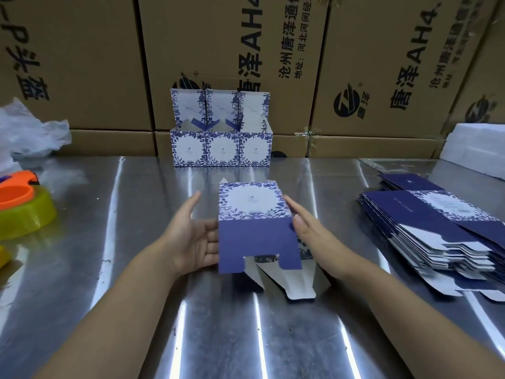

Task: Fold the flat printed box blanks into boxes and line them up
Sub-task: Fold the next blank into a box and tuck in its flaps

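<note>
Read from the left, the finished work comes first: three folded boxes stand in a row at the back of the tabletop, side by side and touching, lids up and open, close against the big brown cartons behind them; so three are done and lined up, by my count. In the middle a fourth, the box in hand, is squared up into a sleeve and lies on its side, floral panel on top, plain blue flap pointing toward the person, white bottom flaps splayed loose on the steel beneath it; its bottom looks not yet closed, and it has yet to join the row. The left hand lies open, palm inward, fingers touching the box's left wall; the right hand is likewise flat and open, fingers along the right wall; the two hands are apart with the box between them, pressing rather than clutching, as far as I can tell. On the right the stack of flat blanks lies fanned out, many deep, near the right forearm; most of the job therefore remains.
</note>
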